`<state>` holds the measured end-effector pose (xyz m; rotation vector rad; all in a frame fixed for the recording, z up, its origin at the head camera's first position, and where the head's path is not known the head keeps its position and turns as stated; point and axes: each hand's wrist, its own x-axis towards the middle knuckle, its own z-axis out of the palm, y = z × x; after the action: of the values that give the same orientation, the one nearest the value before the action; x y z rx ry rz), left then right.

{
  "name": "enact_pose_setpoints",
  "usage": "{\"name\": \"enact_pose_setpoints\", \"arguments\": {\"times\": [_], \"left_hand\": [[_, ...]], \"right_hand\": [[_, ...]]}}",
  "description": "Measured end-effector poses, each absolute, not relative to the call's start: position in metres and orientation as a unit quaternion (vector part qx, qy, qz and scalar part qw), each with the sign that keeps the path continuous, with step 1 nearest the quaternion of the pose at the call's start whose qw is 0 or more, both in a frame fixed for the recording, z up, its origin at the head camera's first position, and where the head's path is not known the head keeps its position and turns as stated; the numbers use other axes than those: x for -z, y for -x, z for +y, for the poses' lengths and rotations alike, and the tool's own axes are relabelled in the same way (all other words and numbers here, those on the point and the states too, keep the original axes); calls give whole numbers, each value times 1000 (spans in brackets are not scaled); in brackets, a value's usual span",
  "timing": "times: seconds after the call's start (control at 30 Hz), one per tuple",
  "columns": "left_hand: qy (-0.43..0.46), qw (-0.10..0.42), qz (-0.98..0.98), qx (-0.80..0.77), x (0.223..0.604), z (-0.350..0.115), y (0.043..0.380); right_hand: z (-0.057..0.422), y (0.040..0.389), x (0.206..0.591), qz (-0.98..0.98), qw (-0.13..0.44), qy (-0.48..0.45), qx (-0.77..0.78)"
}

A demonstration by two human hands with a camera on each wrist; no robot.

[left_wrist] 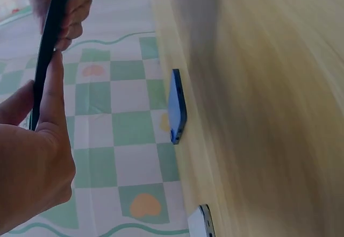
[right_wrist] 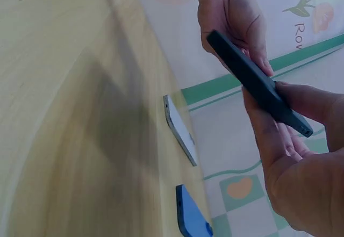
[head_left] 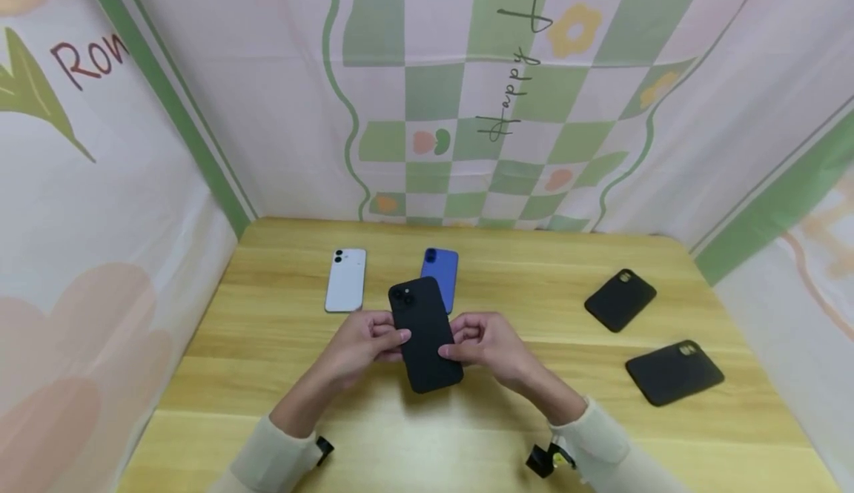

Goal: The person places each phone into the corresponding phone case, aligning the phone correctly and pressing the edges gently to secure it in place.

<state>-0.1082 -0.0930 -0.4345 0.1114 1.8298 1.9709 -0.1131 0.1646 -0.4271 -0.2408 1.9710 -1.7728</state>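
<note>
head view: left hand [head_left: 367, 341] and right hand [head_left: 490, 345] each pinch a long edge of the black phone [head_left: 424, 341], held above the wooden table [head_left: 260, 374]! beyond it lies the blue phone [head_left: 445, 269], partly hidden, white phone [head_left: 345, 282] to its left, two black cases [head_left: 620, 304] off right.

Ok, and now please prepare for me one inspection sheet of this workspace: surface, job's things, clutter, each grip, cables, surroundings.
Surface: light wood-grain table, with a bright glare on its near side.
Job's things: black phone, held above the table, its camera side facing the head view.
Clutter: white phone and blue phone, lying towards the back; upper phone case and lower phone case, both black, at the right.
Left grip: pinches the black phone's left edge.
Right grip: pinches its right edge.
Cables: nothing seen.
Surroundings: printed fabric behind and at both sides.
</note>
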Motion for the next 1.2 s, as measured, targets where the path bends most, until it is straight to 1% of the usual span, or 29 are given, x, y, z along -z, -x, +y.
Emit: {"name": "enact_pose_setpoints", "arguments": {"times": [0.13, 0.3, 0.6, 0.93, 1.2], "left_hand": [[-51, 239, 674, -697, 437, -98, 108], [-64, 263, 678, -683, 441, -101, 109], [-39, 295, 670, -681, 459, -102, 106], [-23, 317, 656, -685, 476, -99, 101], [-26, 322, 655, -683, 484, -98, 97]], "right_hand": [[163, 111, 430, 711, 257, 85, 649], [163, 112, 433, 715, 245, 92, 649], [159, 111, 452, 710, 268, 67, 648], [157, 107, 468, 708, 286, 65, 642], [154, 102, 472, 737, 279, 71, 612]]}}
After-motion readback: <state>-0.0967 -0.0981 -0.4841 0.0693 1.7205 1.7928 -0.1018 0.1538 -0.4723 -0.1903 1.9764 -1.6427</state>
